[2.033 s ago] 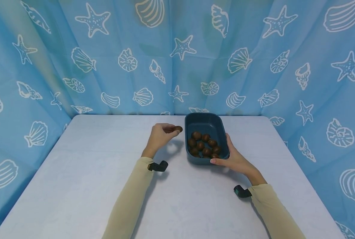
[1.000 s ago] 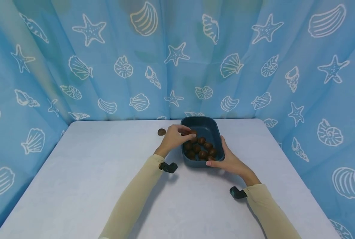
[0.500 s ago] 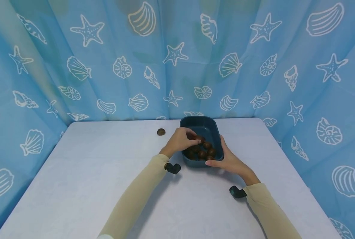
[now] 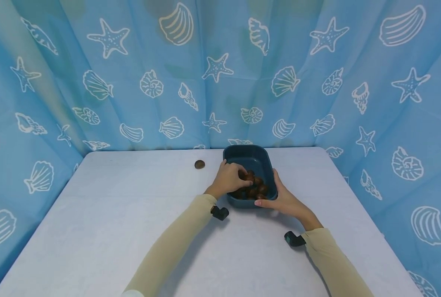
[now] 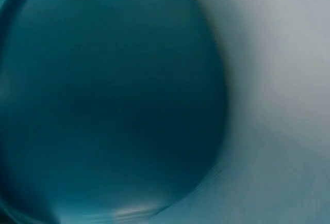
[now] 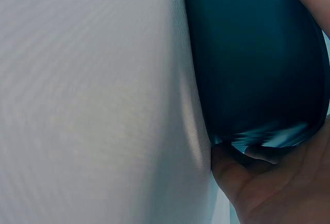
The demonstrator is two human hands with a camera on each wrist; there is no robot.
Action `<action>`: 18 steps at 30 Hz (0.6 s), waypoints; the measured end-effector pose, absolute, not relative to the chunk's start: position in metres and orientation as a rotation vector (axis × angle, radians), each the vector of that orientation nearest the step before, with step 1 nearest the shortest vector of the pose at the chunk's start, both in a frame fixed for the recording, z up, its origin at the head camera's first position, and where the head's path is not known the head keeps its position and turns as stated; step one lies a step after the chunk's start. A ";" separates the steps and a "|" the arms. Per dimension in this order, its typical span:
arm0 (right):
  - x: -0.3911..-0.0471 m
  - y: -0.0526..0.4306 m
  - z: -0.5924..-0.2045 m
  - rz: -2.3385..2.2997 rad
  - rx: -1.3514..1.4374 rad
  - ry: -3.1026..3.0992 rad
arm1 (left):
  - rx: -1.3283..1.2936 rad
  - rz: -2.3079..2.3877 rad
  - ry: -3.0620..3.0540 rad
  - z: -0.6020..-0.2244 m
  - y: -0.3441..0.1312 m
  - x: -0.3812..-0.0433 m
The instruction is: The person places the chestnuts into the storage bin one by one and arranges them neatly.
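Note:
A dark teal rectangular box [image 4: 255,154] stands near the far edge of the table, with several shiny brown chestnuts [image 4: 261,189] in its nearer half. My left hand [image 4: 229,179] reaches over the box's left rim, thumb and fingertips curled in around a chestnut among the others; the fingers partly cover it. On the right, my right hand [image 4: 289,201] grips the box's near right corner, thumb along the front and fingers against the side wall. The right wrist view shows that hand [image 6: 289,188] around the box's outer wall [image 6: 252,59]. Only the box wall [image 5: 113,90] and table appear in the left wrist view.
One chestnut [image 4: 200,164] lies alone on the white tabletop [image 4: 131,206], left of the box. A blue curtain [image 4: 190,74] with white shells and starfish hangs behind the table and along its sides.
My left hand set the chestnut it held down left of the box, then moved right and into the box, deeper among the chestnuts. The right hand keeps its grip; the head view shifted slightly.

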State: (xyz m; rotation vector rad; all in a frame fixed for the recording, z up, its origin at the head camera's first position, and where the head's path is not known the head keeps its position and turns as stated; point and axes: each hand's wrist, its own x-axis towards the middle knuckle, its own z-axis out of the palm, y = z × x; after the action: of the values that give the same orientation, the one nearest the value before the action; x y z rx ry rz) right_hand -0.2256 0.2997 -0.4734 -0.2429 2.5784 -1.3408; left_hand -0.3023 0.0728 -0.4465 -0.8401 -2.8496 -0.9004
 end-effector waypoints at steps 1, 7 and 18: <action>-0.226 0.300 -0.474 -1.339 -0.239 2.576 | -0.832 -0.893 -2.855 -0.447 0.073 -0.302; -0.226 0.299 -0.473 -1.333 -0.230 2.567 | -0.806 -0.796 -2.866 -0.450 0.076 -0.302; -0.224 0.300 -0.471 -1.332 -0.236 2.574 | -0.826 -0.673 -2.876 -0.452 0.082 -0.301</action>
State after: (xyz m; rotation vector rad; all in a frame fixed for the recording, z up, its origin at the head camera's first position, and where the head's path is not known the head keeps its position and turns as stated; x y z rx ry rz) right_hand -0.2240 0.2997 -0.4709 -0.2359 2.5738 -1.3321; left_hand -0.3013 0.0815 -0.4521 -0.8264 -2.8763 -0.6732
